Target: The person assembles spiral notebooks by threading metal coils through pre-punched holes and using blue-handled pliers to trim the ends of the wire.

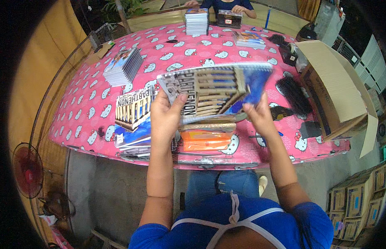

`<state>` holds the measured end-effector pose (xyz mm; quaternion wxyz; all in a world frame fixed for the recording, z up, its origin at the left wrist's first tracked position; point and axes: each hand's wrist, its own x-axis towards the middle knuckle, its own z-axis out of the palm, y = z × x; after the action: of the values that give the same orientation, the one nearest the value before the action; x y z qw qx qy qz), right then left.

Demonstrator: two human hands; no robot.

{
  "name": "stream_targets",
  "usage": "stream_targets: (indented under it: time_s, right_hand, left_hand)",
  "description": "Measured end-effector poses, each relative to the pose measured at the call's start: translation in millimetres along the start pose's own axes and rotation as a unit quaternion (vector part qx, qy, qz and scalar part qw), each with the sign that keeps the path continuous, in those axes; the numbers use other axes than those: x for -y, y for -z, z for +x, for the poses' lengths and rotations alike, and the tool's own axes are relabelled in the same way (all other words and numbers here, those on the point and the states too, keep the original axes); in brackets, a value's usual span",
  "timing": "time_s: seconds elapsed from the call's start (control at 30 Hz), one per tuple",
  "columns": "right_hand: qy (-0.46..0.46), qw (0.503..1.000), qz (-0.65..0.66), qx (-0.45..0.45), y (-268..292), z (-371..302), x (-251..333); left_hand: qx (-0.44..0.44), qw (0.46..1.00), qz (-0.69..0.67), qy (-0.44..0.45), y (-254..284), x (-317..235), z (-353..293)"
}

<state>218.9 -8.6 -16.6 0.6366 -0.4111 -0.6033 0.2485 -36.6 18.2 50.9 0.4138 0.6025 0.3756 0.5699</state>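
Between my hands, above the table, is a spiral notebook (pixel 218 91) with a picture of a columned temple on a blue ground, turned on its side and slightly blurred. My left hand (pixel 169 108) grips its left end, thumb on the cover. At its lower right corner my right hand (pixel 259 114) pinches the edge. Just left of my left hand lies a stack of like notebooks (pixel 132 114) with the same temple cover. Under the held notebook rests an orange packet (pixel 206 141), partly hidden.
The table has a pink patterned cloth (pixel 85 99). Notebook stacks stand at the left (pixel 124 68) and far side (pixel 197 21). A black hairbrush (pixel 293 94) lies by an open cardboard box (pixel 334 87) at right. Across the table a person (pixel 229 6) handles a dark box (pixel 229 20).
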Motion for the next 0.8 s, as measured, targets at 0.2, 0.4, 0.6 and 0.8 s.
stream_targets:
  time_s: [0.2, 0.4, 0.6, 0.8]
  right_hand:
    - [-0.068, 0.979, -0.165, 0.100, 24.3, -35.8, -10.6]
    - [-0.077, 0.965, -0.233, 0.097, 13.9, -47.3, -0.7]
    - [-0.044, 0.951, -0.231, 0.203, 7.2, -60.4, -29.4]
    - [-0.089, 0.982, -0.099, 0.132, -10.2, -84.9, -17.1]
  left_hand:
    - [0.100, 0.992, -0.060, -0.050, -8.5, -5.3, -12.8]
    - [0.051, 0.997, -0.059, -0.014, -2.3, 15.9, -30.3]
    - [-0.043, 0.998, 0.000, -0.052, -9.7, 26.2, -30.4]
    - [-0.067, 0.983, -0.134, 0.102, -18.4, 66.0, -51.2]
